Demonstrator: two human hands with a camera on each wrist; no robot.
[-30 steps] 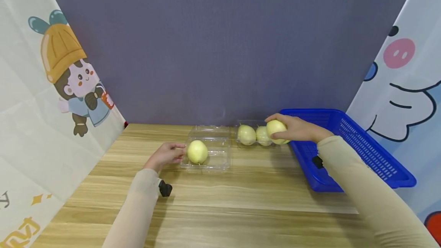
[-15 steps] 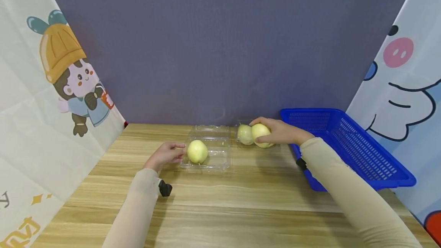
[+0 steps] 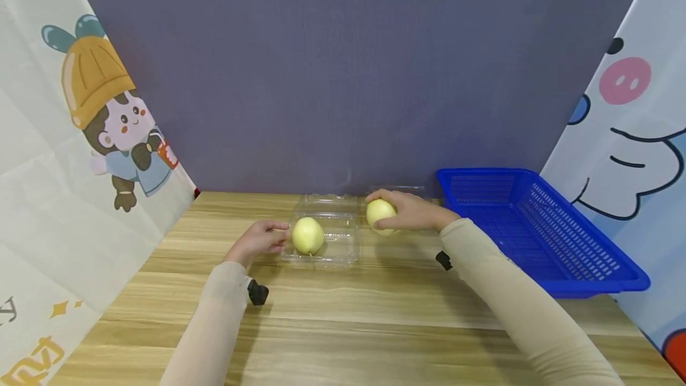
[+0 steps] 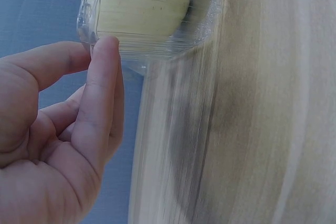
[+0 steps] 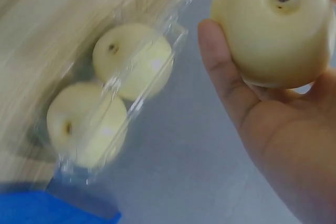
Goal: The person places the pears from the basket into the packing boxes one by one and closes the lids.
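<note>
My right hand [image 3: 409, 209] grips a pale yellow pear [image 3: 380, 213] in the air, right of an open clear plastic container [image 3: 340, 246]. Another pear [image 3: 308, 235] sits in that container's left side. At its left edge my left hand [image 3: 261, 240] pinches the plastic rim between thumb and fingers; the left wrist view shows the fingertips [image 4: 107, 45] on the container wall. Two more pears [image 5: 132, 59] lie in a second clear container [image 5: 181, 32] in the right wrist view. In the head view the right hand and its pear hide these two.
A blue perforated plastic basket [image 3: 536, 243] stands on the right of the wooden table [image 3: 343, 338]. A grey-blue panel [image 3: 343, 76] rises behind the table. Printed cartoon sheets [image 3: 48, 195] flank both sides.
My right hand has carried its pear leftward from beside the blue basket, over the second container, toward the open one. The left hand stays at the container's edge.
</note>
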